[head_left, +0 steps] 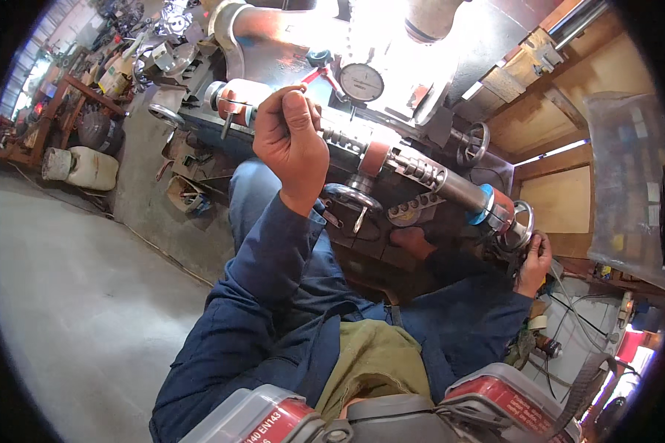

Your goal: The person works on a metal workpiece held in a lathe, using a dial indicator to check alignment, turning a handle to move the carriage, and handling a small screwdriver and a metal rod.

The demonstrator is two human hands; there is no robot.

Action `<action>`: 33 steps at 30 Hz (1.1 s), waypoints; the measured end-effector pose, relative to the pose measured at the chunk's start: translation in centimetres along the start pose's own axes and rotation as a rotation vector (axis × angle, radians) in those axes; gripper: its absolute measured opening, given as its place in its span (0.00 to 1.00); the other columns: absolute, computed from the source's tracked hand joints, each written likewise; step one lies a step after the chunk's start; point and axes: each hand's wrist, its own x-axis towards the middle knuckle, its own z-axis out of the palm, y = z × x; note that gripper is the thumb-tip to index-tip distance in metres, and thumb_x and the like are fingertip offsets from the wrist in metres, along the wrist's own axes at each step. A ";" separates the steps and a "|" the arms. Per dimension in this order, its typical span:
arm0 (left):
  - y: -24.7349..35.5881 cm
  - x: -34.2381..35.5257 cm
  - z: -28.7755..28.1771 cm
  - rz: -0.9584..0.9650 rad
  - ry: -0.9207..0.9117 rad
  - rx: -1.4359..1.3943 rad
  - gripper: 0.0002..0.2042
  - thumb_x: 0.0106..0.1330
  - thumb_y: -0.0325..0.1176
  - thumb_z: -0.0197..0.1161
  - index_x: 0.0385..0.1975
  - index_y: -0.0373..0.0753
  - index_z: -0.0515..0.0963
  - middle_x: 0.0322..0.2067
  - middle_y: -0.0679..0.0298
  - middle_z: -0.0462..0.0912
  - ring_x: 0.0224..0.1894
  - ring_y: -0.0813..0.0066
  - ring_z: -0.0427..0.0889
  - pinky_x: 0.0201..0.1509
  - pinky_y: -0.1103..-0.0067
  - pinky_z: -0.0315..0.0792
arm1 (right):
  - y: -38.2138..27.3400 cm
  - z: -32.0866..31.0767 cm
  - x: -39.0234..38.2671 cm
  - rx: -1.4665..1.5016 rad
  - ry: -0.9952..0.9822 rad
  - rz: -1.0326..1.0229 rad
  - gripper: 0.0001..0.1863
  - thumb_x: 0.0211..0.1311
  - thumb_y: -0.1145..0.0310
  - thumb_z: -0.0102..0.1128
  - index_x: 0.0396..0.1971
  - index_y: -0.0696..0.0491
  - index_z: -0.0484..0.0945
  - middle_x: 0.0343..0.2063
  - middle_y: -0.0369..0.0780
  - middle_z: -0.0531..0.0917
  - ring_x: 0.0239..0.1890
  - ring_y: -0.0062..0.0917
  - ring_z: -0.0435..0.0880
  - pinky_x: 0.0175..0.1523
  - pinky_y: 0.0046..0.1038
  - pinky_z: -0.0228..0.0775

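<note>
My left hand (295,140) is raised over the machine, thumb pressed to curled fingers; whatever it pinches is hidden. Just past its fingertips is a red arm (314,76) next to a round white dial gauge (361,82). Below the gauge, a long metal shaft with lobes (419,169) lies across the machine, running through a reddish support (375,156). At the shaft's right end, my right hand (533,264) grips the rim of a metal handwheel (523,224), close to a blue and red collar (493,208).
Another handwheel (352,197) juts toward my knees, and a third (473,144) sits behind the shaft. A wooden panel (561,193) and plastic sheeting (628,177) border the right side. A tank (80,168) and metal parts lie on the floor at left.
</note>
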 end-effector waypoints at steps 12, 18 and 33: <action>0.1 0.1 0.1 0.003 -0.018 -0.029 0.06 0.73 0.31 0.54 0.39 0.34 0.74 0.19 0.72 0.69 0.21 0.88 0.63 0.24 0.87 0.60 | -0.1 2.2 2.4 0.186 0.068 0.039 0.15 0.71 0.59 0.54 0.35 0.57 0.76 0.33 0.34 0.79 0.35 0.18 0.75 0.42 0.21 0.69; 0.1 0.1 0.0 0.019 -0.020 -0.031 0.07 0.73 0.31 0.54 0.39 0.33 0.74 0.19 0.71 0.69 0.20 0.88 0.62 0.24 0.87 0.60 | -0.6 2.4 2.5 0.085 0.098 0.039 0.15 0.71 0.59 0.53 0.35 0.57 0.76 0.32 0.34 0.79 0.35 0.18 0.75 0.42 0.21 0.69; 0.4 -0.1 0.3 -0.005 -0.002 -0.017 0.07 0.73 0.31 0.54 0.40 0.34 0.74 0.19 0.71 0.69 0.20 0.88 0.63 0.24 0.87 0.60 | 0.8 2.5 4.2 -0.096 0.019 0.107 0.18 0.71 0.54 0.51 0.36 0.56 0.77 0.30 0.32 0.77 0.32 0.16 0.74 0.40 0.20 0.68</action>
